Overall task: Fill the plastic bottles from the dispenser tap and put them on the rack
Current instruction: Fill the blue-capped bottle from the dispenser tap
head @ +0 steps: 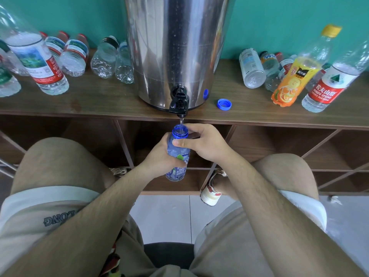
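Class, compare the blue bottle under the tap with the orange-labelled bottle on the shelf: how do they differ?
The blue bottle is uncapped; the orange-labelled bottle has a yellow cap. The blue bottle is hand-held; the orange-labelled bottle stands on the shelf. Both are plastic.

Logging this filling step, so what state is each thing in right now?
Blue bottle: uncapped, upright under the tap, water streaming in.
Dispenser tap: open, running.
Blue cap: off, lying on the rack top.
Left hand: grips the bottle's body.
Right hand: grips its neck.
Orange juice bottle: capped, standing.
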{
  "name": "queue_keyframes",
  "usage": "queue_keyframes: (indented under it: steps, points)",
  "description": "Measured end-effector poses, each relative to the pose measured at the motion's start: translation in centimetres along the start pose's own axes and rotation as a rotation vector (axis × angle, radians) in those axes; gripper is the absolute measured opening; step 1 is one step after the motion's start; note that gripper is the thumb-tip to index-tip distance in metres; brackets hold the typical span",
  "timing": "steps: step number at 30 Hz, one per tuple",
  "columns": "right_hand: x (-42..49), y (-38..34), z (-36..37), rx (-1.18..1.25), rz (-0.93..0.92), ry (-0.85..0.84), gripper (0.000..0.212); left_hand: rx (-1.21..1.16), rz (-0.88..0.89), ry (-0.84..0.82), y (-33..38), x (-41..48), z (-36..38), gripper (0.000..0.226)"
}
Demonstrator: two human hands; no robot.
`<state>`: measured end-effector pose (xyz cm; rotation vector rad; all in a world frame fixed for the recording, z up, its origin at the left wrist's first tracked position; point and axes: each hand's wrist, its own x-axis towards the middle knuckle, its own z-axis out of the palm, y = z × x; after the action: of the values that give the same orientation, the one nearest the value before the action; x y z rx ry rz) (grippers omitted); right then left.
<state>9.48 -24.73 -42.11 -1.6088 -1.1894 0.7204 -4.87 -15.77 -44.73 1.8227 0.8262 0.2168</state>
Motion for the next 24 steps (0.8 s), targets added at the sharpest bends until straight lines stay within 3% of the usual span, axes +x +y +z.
queue_keyframes:
  steps: [24]
  points:
    - [0.0,0.0,0.12,0.004,0.005,0.006,0.027,0.019,0.019,0.005,-0.19,0.26,0.03,0.092]
